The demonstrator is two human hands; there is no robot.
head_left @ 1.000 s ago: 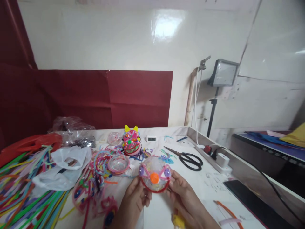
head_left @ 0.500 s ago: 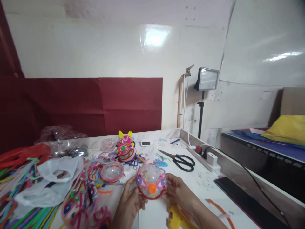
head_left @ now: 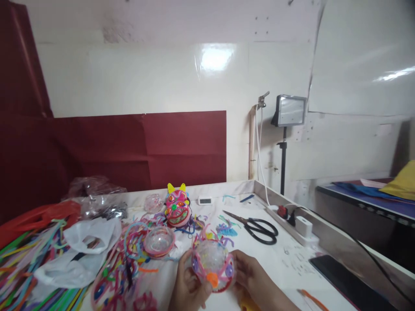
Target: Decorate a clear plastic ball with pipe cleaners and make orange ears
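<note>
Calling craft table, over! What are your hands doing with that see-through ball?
Left hand and right hand both gripping clear ball. Its orange nose faces camera. Scissors lie apart on right.

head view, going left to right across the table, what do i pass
pipe cleaner pile → white plastic bag → clear half dome → decorated ball → scissors → power strip → black flat device

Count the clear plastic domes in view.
3: held dome between left hand and right hand; pink-rimmed dome left of it; small dome beside finished face. Clutter may hide more.
</note>
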